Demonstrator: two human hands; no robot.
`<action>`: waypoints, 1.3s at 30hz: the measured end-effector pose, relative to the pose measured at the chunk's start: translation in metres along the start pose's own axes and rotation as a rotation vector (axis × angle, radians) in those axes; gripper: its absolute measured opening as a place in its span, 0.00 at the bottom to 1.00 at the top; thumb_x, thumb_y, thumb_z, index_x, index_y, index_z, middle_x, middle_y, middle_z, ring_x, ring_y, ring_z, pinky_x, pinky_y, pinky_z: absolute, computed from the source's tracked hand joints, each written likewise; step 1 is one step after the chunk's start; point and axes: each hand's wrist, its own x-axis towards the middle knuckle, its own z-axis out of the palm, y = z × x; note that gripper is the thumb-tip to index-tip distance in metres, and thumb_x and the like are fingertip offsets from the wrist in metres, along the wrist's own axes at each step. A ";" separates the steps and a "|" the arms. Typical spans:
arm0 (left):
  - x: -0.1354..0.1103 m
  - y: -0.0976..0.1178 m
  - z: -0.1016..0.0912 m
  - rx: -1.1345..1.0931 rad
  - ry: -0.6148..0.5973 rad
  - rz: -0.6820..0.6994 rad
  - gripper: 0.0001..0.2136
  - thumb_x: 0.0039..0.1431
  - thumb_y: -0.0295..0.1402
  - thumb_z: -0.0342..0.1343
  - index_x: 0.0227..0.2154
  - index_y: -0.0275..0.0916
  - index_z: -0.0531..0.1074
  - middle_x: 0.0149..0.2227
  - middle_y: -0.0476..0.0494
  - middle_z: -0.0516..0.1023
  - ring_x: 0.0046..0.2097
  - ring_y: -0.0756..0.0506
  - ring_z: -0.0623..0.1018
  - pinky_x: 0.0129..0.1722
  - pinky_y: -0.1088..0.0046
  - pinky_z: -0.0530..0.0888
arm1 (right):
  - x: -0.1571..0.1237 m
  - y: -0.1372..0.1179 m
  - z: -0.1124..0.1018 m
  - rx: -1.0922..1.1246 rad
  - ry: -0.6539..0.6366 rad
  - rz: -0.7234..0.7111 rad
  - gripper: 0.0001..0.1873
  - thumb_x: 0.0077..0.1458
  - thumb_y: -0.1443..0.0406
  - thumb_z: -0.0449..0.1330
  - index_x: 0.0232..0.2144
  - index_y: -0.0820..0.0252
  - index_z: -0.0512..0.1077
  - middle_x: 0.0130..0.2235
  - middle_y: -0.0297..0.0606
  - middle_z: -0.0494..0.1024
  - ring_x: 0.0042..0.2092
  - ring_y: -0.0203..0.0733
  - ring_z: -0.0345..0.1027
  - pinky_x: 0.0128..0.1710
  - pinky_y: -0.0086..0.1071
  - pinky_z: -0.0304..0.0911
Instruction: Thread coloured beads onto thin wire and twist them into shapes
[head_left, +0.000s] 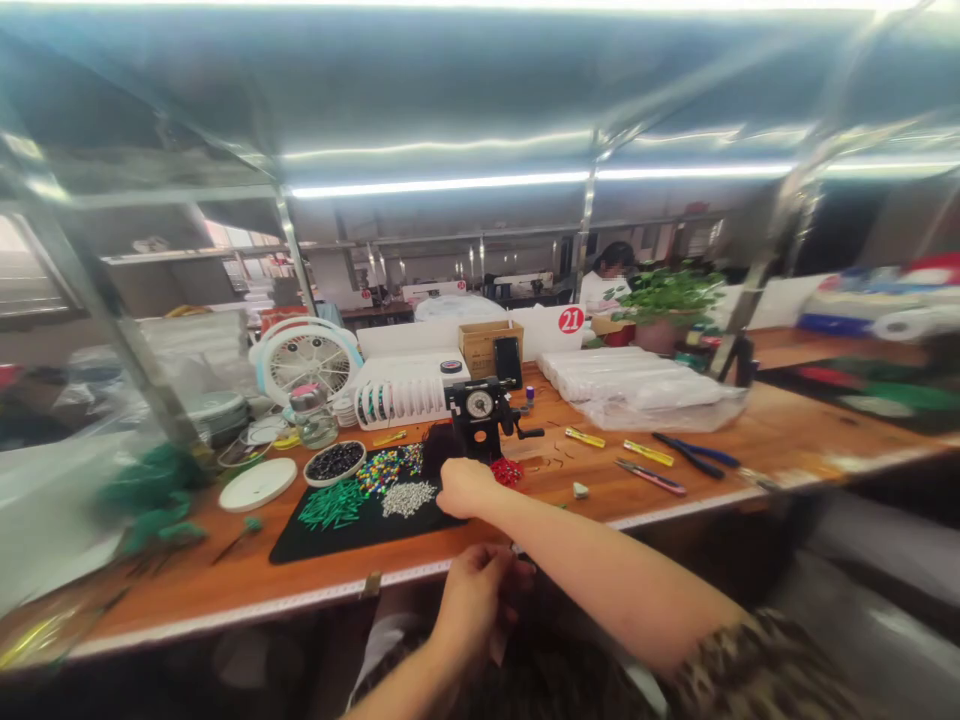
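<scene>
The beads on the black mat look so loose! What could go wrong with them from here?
The white beads and green tubes lie in open heaps on the black mat, close to the right hand, so one small bump might scatter them. Scattered beads could roll across the wooden table and fall past its front edge, near the left hand. The bowl of black beads could also get knocked and spill.

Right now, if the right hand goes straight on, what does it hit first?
Probably the coloured beads on the black mat, ahead of the right hand; depth is unclear, so it might pass above them.
</scene>
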 end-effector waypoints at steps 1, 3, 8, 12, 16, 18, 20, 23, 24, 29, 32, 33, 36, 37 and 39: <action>0.000 0.000 -0.001 -0.006 -0.007 0.000 0.09 0.49 0.37 0.57 0.27 0.34 0.68 0.29 0.38 0.80 0.29 0.45 0.78 0.16 0.78 0.65 | -0.005 0.002 -0.007 0.020 0.037 -0.001 0.09 0.45 0.69 0.58 0.31 0.67 0.76 0.35 0.51 0.79 0.38 0.49 0.73 0.35 0.33 0.64; -0.001 0.000 -0.003 -0.023 -0.018 -0.020 0.08 0.50 0.35 0.56 0.27 0.35 0.68 0.30 0.38 0.80 0.30 0.45 0.78 0.16 0.79 0.64 | -0.022 0.011 -0.023 0.068 0.126 -0.014 0.10 0.51 0.67 0.54 0.32 0.63 0.75 0.36 0.45 0.79 0.39 0.45 0.72 0.36 0.31 0.62; -0.004 0.006 -0.009 -0.122 -0.054 -0.069 0.07 0.51 0.33 0.56 0.27 0.34 0.67 0.31 0.39 0.79 0.31 0.46 0.78 0.14 0.82 0.58 | -0.094 0.038 -0.040 0.255 0.249 -0.035 0.11 0.56 0.66 0.51 0.26 0.60 0.71 0.27 0.34 0.76 0.30 0.35 0.68 0.29 0.26 0.57; -0.005 0.016 -0.010 -0.222 -0.071 -0.038 0.06 0.48 0.31 0.59 0.23 0.34 0.68 0.20 0.48 0.73 0.20 0.53 0.70 0.14 0.83 0.54 | -0.138 0.044 0.000 0.389 0.277 -0.078 0.10 0.53 0.70 0.53 0.22 0.59 0.70 0.25 0.34 0.75 0.28 0.36 0.67 0.28 0.27 0.54; -0.005 0.032 -0.009 -0.297 0.004 -0.150 0.04 0.48 0.28 0.57 0.23 0.32 0.70 0.23 0.44 0.75 0.20 0.53 0.70 0.14 0.82 0.54 | -0.148 0.044 0.051 0.323 0.409 -0.170 0.09 0.52 0.72 0.52 0.23 0.60 0.68 0.27 0.35 0.75 0.28 0.36 0.67 0.28 0.28 0.52; -0.006 0.039 -0.008 -0.320 0.049 -0.213 0.04 0.51 0.26 0.54 0.24 0.30 0.71 0.24 0.42 0.75 0.23 0.51 0.73 0.13 0.82 0.54 | -0.145 0.044 0.068 0.272 0.481 -0.219 0.09 0.50 0.73 0.52 0.21 0.61 0.66 0.25 0.35 0.74 0.27 0.36 0.66 0.27 0.29 0.49; -0.006 0.045 -0.009 -0.332 0.074 -0.242 0.05 0.52 0.24 0.52 0.24 0.30 0.70 0.22 0.44 0.74 0.22 0.52 0.72 0.14 0.82 0.56 | -0.143 0.044 0.077 0.237 0.519 -0.272 0.08 0.50 0.73 0.51 0.21 0.61 0.65 0.24 0.36 0.73 0.26 0.36 0.66 0.26 0.29 0.48; -0.007 0.050 -0.012 -0.317 0.071 -0.222 0.07 0.54 0.21 0.51 0.23 0.30 0.69 0.18 0.49 0.68 0.19 0.55 0.67 0.16 0.82 0.60 | -0.140 0.046 0.077 0.257 0.511 -0.316 0.08 0.51 0.73 0.51 0.24 0.61 0.67 0.26 0.36 0.74 0.28 0.37 0.67 0.28 0.29 0.51; -0.007 0.051 -0.013 -0.314 0.071 -0.216 0.07 0.54 0.21 0.50 0.22 0.30 0.69 0.17 0.50 0.66 0.18 0.55 0.66 0.16 0.82 0.61 | -0.139 0.046 0.074 0.283 0.496 -0.324 0.08 0.53 0.73 0.50 0.26 0.61 0.67 0.27 0.36 0.74 0.29 0.37 0.67 0.29 0.29 0.52; -0.008 0.058 -0.018 -0.297 0.081 -0.209 0.08 0.55 0.22 0.50 0.21 0.32 0.66 0.16 0.52 0.62 0.17 0.55 0.63 0.18 0.81 0.62 | -0.127 0.054 0.055 0.247 0.568 -0.180 0.11 0.59 0.68 0.49 0.29 0.61 0.70 0.35 0.41 0.71 0.35 0.40 0.66 0.34 0.30 0.57; -0.006 0.062 -0.018 -0.275 0.067 -0.223 0.09 0.55 0.22 0.49 0.20 0.33 0.65 0.16 0.53 0.61 0.17 0.55 0.63 0.18 0.80 0.62 | -0.115 0.058 0.054 0.099 0.562 -0.155 0.08 0.55 0.70 0.54 0.26 0.59 0.71 0.36 0.41 0.71 0.37 0.42 0.64 0.34 0.31 0.56; -0.005 0.063 -0.018 -0.265 0.058 -0.227 0.09 0.55 0.22 0.48 0.20 0.34 0.64 0.16 0.53 0.60 0.17 0.55 0.63 0.18 0.80 0.62 | -0.111 0.058 0.055 0.069 0.551 -0.159 0.07 0.54 0.71 0.55 0.26 0.59 0.71 0.34 0.39 0.71 0.36 0.42 0.64 0.33 0.31 0.56; -0.003 0.064 -0.020 -0.219 0.050 -0.217 0.09 0.55 0.23 0.47 0.20 0.34 0.64 0.16 0.53 0.60 0.17 0.55 0.62 0.18 0.80 0.60 | -0.104 0.059 0.063 0.077 0.584 -0.157 0.08 0.54 0.72 0.55 0.26 0.58 0.71 0.30 0.38 0.70 0.34 0.42 0.63 0.31 0.31 0.55; -0.002 0.064 -0.022 -0.199 0.051 -0.208 0.08 0.54 0.23 0.47 0.20 0.34 0.64 0.16 0.53 0.60 0.17 0.55 0.62 0.18 0.80 0.60 | -0.103 0.060 0.065 0.113 0.603 -0.159 0.08 0.54 0.72 0.55 0.26 0.59 0.71 0.30 0.37 0.70 0.34 0.41 0.64 0.32 0.31 0.55; 0.000 0.063 -0.025 -0.151 0.045 -0.188 0.07 0.53 0.24 0.48 0.21 0.34 0.64 0.17 0.53 0.60 0.17 0.55 0.62 0.18 0.80 0.60 | -0.103 0.060 0.066 0.239 0.606 -0.162 0.07 0.55 0.72 0.55 0.26 0.60 0.69 0.30 0.37 0.70 0.33 0.40 0.65 0.32 0.30 0.57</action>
